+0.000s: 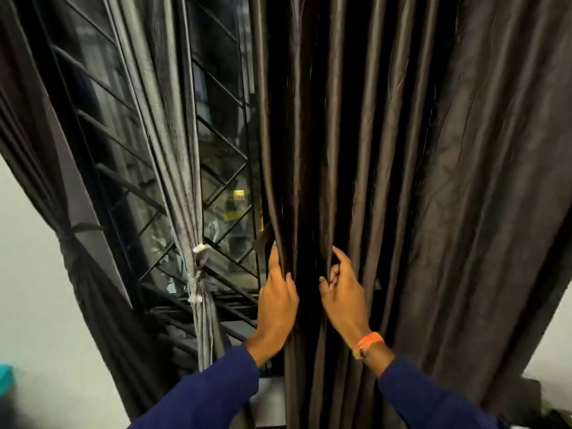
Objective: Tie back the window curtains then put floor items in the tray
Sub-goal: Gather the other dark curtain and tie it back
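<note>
Here we hold the dark brown curtain [387,150] with both hands, at the window's right side. Our left hand [277,300] grips its free edge beside the window grille [223,168]; our right hand [342,289] pinches a fold just to the right. The pleats run vertically, and most of the cloth hangs to the right of both grips, so we judge the right hand is nearer to gather it. The grey curtain [173,144] and the dark one at the left edge [77,274] are already tied. No tray is visible.
</note>
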